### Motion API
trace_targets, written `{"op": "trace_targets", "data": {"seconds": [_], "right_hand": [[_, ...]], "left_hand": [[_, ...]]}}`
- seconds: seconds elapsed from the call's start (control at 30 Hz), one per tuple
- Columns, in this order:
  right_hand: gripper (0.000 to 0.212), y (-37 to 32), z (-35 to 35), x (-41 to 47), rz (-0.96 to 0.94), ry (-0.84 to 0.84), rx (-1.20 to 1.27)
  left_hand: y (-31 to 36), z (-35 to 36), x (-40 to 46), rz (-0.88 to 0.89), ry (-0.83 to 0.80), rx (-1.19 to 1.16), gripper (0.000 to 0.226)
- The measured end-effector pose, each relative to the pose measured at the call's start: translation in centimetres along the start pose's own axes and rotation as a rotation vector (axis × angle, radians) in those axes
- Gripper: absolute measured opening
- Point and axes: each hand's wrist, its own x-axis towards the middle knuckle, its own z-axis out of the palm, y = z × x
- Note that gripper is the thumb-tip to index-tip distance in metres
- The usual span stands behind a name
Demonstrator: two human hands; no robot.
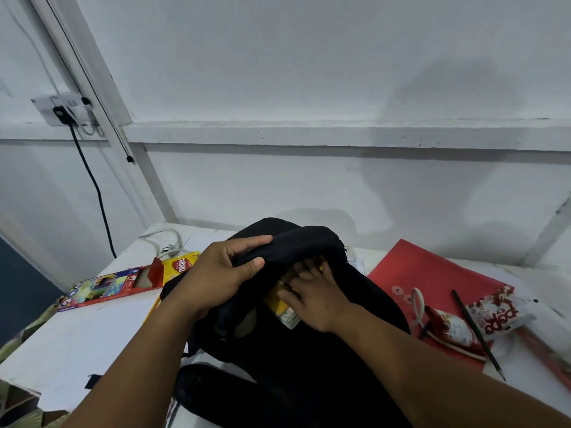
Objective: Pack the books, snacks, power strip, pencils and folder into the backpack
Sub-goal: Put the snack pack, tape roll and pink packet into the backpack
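A black backpack (296, 344) lies on the white table (92, 335). My left hand (216, 276) grips the upper flap of its opening and holds it up. My right hand (312, 295) reaches into the opening, fingers on a yellow-covered book (278, 304) that sticks partly out; how the fingers lie inside is hidden. A red folder (432, 273) lies right of the bag, with red-and-white snack packets (491, 313) and a dark pencil (475, 332) on it. Left of the bag sit a coloured pencil box (102, 288) and a yellow snack pack (179, 267). A white power strip cord (163, 242) lies behind them.
A wall outlet (65, 109) with a dark cable (92, 186) hangs at the upper left. The white wall stands close behind the table. An orange-red flat item (543, 356) lies at the right table edge. Patterned cloth (15, 344) shows beyond the left edge.
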Motion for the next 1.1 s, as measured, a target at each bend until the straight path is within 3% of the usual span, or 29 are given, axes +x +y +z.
{"op": "trace_targets", "data": {"seconds": [0.1,0.2,0.27,0.37,0.43,0.53,0.67,0.8,1.1], "right_hand": [[0.092,0.2,0.0,-2.7,-0.015,0.035,0.076],[0.061,0.1,0.1,-5.2,0.044,0.066,0.224],[0.052,0.2,0.5,-6.8,0.059,0.167,0.304],[0.04,0.2,0.7,-9.6,0.162,0.324,0.362],[0.034,0.3,0.7,-11.3,0.229,0.449,0.28],[0.042,1.0,0.6,-13.9,0.414,0.56,0.168],[0.058,0.8,1.1,-16.3,0.667,0.398,0.146],[0.058,1.6,3.2,-17.1,0.658,0.442,0.264],[0.061,3.6,2.8,-15.8,0.612,0.625,0.225]], "left_hand": [[-1.6,1.0,-0.2,-0.02,0.013,-0.064,0.039],[-3.7,2.9,-0.5,-0.091,-0.002,-0.136,0.038],[-5.5,4.5,-0.8,-0.112,0.013,-0.078,0.037],[-7.5,6.8,-1.7,-0.1,-0.001,0.154,0.075],[-8.0,7.9,-2.3,-0.051,-0.078,0.235,0.088],[-8.7,9.2,-3.1,0.026,-0.184,0.379,0.088],[-9.4,11.0,-4.1,0.092,-0.129,0.476,0.091],[-10.2,12.8,-4.9,0.156,-0.045,0.513,0.087],[-10.7,14.5,-5.9,0.176,0.008,0.573,0.082]]}}
